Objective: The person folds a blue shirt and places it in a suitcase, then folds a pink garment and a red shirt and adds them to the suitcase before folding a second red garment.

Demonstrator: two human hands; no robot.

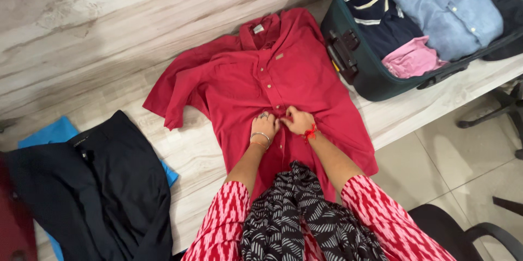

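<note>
A red short-sleeved shirt [245, 78] lies spread flat on the pale wood-grain table [81, 32], collar toward the far side. My left hand [265, 125], with a ring and a bracelet, pinches the shirt's front placket near its lower buttons. My right hand [298, 121], a red thread at the wrist, grips the same placket right beside it. Both hands touch each other at the button line. My red-and-white patterned sleeves and a black-and-white scarf fill the bottom of the view.
An open dark green suitcase [359, 70] at the far right holds folded clothes: light blue shirt [444, 5], navy striped top [381, 21], pink garment [411, 58]. Black garment [103, 185] lies on a blue one [52, 133] at left. Office chairs stand at right.
</note>
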